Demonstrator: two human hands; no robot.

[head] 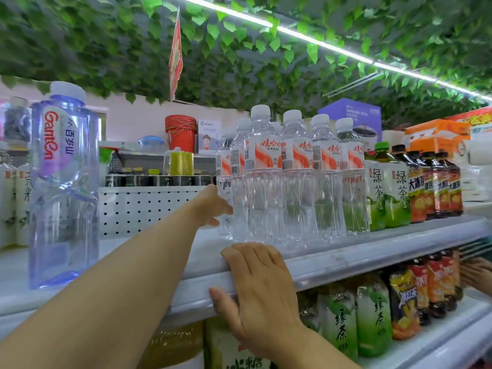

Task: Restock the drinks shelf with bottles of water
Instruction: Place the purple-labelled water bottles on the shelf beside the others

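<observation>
Centre frame, water bottles (292, 177) fill the shelf (346, 265); my left grip (213, 206) nudges one, loose; right grip (255, 286) flat on the edge, empty; left side still bare.

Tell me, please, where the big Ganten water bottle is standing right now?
In the head view, the Ganten bottle stands upright at the left end of the top shelf, apart from the cluster of small water bottles that the left hand touches.

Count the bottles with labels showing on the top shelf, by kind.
Large Ganten water bottle: 1
Small water bottles: 6
Green tea bottles: 2
Iced tea bottles: 4
Total: 13, though more may stand hidden behind.
</observation>
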